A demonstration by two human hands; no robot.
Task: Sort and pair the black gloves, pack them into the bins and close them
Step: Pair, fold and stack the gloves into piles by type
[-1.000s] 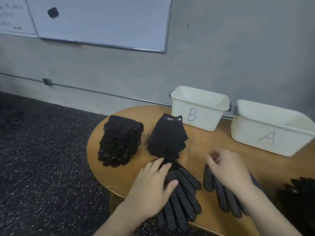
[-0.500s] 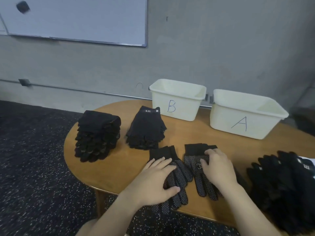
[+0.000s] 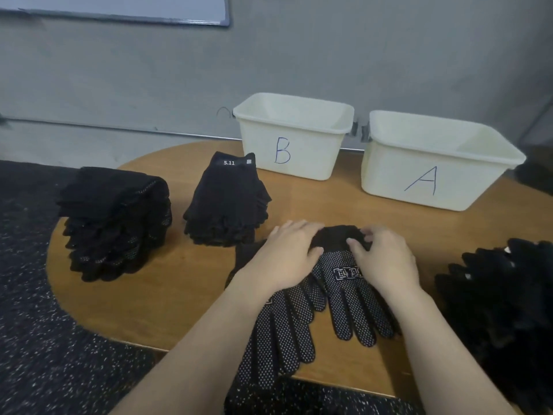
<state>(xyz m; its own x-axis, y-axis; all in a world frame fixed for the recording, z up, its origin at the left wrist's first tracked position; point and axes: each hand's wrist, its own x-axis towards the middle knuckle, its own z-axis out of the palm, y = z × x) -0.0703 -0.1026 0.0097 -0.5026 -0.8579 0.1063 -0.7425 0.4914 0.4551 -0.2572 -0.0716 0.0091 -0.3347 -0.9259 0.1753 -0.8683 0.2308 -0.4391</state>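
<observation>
Two dotted black gloves [image 3: 350, 298] lie side by side at the desk's [image 3: 167, 295] near edge, fingertips hanging over it. Left hand [image 3: 287, 256] rests flat on one, fingers together; right hand [image 3: 386, 259] curls its fingers, pinching the other's cuff. Bins B [image 3: 293, 139] and A [image 3: 434, 163] sit open at the far edge.

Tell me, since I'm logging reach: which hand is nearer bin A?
Right. The right hand lies on the dotted gloves, below and left of bin A; the left hand lies farther left, below bin B.
</observation>
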